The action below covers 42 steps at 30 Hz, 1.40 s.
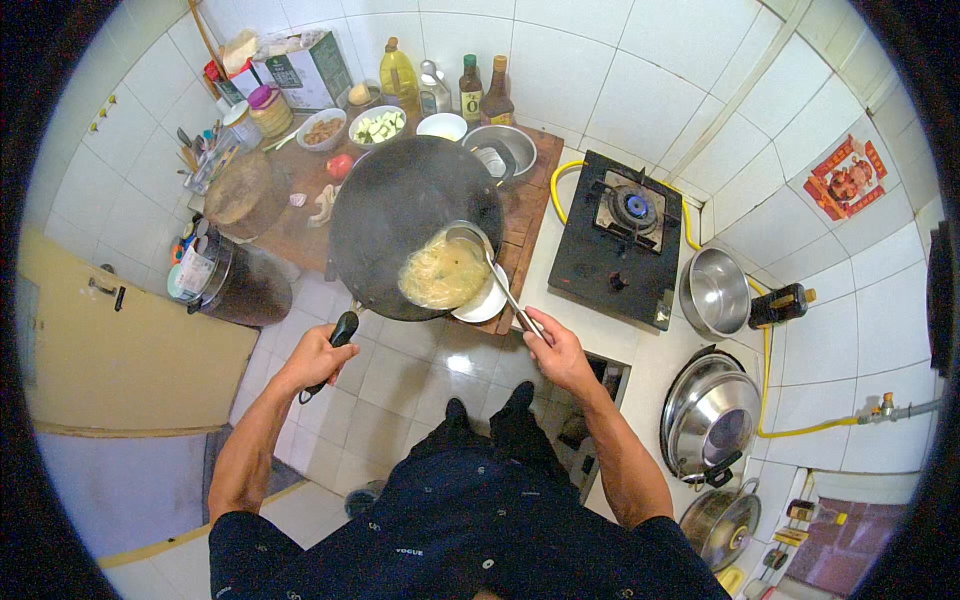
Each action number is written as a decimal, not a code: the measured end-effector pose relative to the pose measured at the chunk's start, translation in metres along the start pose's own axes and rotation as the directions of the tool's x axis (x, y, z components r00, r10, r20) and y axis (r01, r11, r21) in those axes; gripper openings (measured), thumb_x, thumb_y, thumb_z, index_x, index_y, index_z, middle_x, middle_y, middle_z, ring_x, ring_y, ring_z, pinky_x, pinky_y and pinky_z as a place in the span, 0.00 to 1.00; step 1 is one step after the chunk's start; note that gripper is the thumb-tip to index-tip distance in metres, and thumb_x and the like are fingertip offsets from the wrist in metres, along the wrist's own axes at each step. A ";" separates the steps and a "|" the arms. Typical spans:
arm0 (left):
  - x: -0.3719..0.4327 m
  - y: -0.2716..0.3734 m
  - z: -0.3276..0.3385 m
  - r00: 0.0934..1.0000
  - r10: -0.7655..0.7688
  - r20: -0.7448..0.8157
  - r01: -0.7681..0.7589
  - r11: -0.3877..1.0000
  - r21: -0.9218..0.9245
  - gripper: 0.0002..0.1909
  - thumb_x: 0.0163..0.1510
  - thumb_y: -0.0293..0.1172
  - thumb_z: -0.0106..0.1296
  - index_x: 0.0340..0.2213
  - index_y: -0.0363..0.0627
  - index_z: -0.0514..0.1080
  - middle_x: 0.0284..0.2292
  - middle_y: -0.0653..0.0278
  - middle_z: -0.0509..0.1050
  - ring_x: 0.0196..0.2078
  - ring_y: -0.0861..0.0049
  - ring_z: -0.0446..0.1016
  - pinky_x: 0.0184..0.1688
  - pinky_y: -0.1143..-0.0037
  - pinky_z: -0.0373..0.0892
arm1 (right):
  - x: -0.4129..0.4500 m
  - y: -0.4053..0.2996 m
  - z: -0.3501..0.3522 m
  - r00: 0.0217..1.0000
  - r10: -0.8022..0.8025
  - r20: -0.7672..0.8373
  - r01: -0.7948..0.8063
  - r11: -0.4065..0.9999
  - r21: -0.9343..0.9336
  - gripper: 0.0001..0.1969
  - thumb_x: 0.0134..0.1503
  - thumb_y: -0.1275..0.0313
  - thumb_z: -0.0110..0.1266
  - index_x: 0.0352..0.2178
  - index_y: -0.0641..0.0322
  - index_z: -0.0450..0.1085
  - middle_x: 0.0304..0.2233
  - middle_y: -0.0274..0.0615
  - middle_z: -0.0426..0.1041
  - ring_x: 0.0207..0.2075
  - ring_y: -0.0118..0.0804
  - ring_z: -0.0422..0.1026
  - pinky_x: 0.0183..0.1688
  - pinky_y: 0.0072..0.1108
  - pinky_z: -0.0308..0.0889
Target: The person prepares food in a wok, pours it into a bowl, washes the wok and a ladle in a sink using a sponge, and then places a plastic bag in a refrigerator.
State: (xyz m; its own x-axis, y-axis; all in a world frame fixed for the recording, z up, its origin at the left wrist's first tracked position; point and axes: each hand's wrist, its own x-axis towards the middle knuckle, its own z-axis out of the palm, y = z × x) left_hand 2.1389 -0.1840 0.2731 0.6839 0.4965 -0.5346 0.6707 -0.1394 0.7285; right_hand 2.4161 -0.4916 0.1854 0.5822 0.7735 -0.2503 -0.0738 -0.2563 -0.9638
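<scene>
My left hand [321, 356] grips the black handle [345, 330] of a large dark wok [405, 202]. The wok is lifted off the stove and tilted, over the near edge of the wooden table. Pale shredded food in broth [442, 274] has gathered at its lower right side. In my right hand [556, 349] is the handle of a metal ladle [504, 285], whose bowl sits in the wok at the edge of the food. A white bowl or plate [484, 301] shows partly beneath the wok's rim; the rest of it is hidden.
On the gas stove [619, 240] a burner [636, 206] shows a blue flame. The wooden table [300, 240] bears a chopping block [247, 195], a bowl of cut vegetables [377, 126], a tomato [340, 166] and a steel basin [514, 146]. A steel pot [715, 292] stands right of the stove.
</scene>
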 end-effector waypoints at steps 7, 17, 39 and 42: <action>0.002 0.001 -0.001 1.000 0.004 -0.027 -0.003 1.000 0.029 0.12 0.55 0.32 0.56 0.24 0.42 0.65 0.13 0.69 0.67 0.11 0.82 0.65 0.14 0.76 0.62 | -0.005 -0.002 -0.003 1.000 0.013 0.013 -0.013 1.000 -0.008 0.26 0.62 0.73 0.51 0.61 0.61 0.59 0.30 0.28 0.70 0.27 0.19 0.65 0.29 0.14 0.62; 0.004 0.008 -0.008 0.997 0.046 -0.056 -0.037 0.987 0.154 0.13 0.54 0.34 0.57 0.25 0.40 0.66 0.14 0.68 0.67 0.13 0.81 0.67 0.15 0.76 0.64 | -0.003 0.013 -0.004 0.995 -0.096 -0.002 0.096 0.995 -0.036 0.26 0.62 0.73 0.51 0.61 0.61 0.59 0.33 0.28 0.71 0.27 0.19 0.64 0.31 0.15 0.63; 0.012 0.014 -0.013 0.989 0.079 -0.122 -0.044 0.964 0.260 0.13 0.54 0.34 0.57 0.25 0.39 0.66 0.13 0.67 0.67 0.13 0.81 0.68 0.15 0.75 0.64 | -0.016 -0.021 -0.008 0.988 -0.151 -0.045 0.141 0.974 -0.179 0.24 0.59 0.69 0.53 0.57 0.60 0.64 0.48 0.51 0.75 0.48 0.43 0.75 0.53 0.28 0.67; 0.010 0.016 -0.013 0.989 0.098 -0.109 -0.066 0.963 0.262 0.13 0.54 0.34 0.58 0.25 0.39 0.66 0.13 0.67 0.67 0.13 0.82 0.67 0.15 0.75 0.63 | -0.010 -0.035 -0.007 0.978 -0.198 -0.065 0.174 0.947 -0.270 0.24 0.59 0.69 0.53 0.57 0.59 0.65 0.48 0.54 0.75 0.47 0.47 0.76 0.52 0.29 0.68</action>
State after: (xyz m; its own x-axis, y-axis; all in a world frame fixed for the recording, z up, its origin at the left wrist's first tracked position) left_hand 2.1527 -0.1699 0.2849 0.7109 0.5707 -0.4110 0.6755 -0.3914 0.6250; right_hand 2.4184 -0.4946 0.2225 0.6368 0.7696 -0.0479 0.2496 -0.2645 -0.9315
